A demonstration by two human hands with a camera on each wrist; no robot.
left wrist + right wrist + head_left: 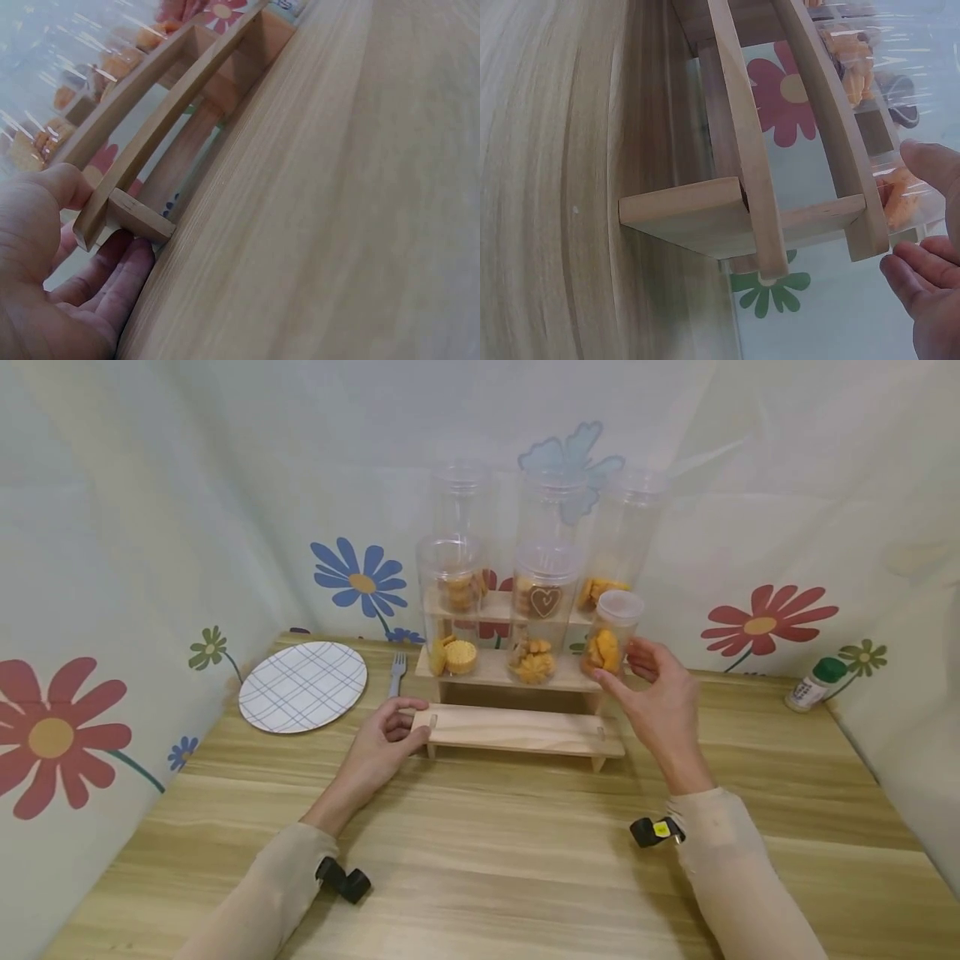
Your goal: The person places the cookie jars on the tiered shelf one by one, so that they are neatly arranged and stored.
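A light wooden tiered stand [517, 729] stands on the table with clear jars of biscuits on its upper tiers. My left hand [378, 743] grips the left end of its lowest shelf; in the left wrist view the thumb [67, 184] is on top and the fingers lie under and beside the end. At the right end of the middle shelf sits a short clear jar [611, 635] with orange biscuits. My right hand [663, 702] has its thumb at the jar's lower front and curled fingers at its right side. In the right wrist view, thumb and fingers flank the jar [902, 196].
Taller jars of biscuits [540, 602] stand close together on the middle and top tiers. To the left lie a checked plate [303, 687] and a grey fork [397, 674]. A green-capped bottle [816, 685] stands at the right edge. A flowered cloth [225, 485] hangs behind the table.
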